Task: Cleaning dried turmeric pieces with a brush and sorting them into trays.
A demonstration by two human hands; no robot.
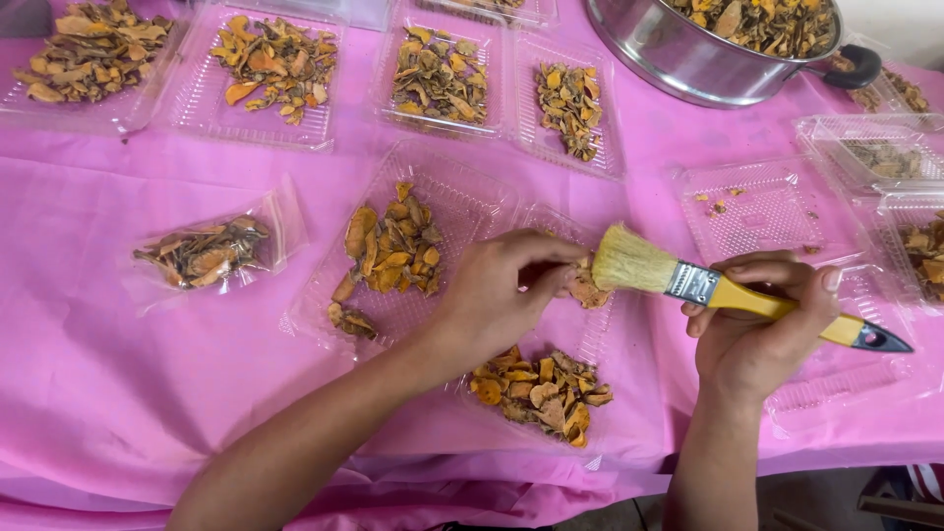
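Note:
My left hand (501, 295) pinches a dried orange slice (588, 288) above a clear plastic tray (590, 334). My right hand (762, 329) grips the yellow handle of a paintbrush (733, 293), whose pale bristles touch the slice. A heap of dried orange slices (541, 393) lies at the near end of that tray. Just left, another clear tray (462, 202) holds a second heap of slices (393, 251).
A pink cloth (118, 393) covers the table. Several filled trays (270, 64) line the far side, with a steel pot (708, 49) of slices at the back right. A small clear bag of slices (202, 251) lies left. Nearly bare trays (757, 211) sit right.

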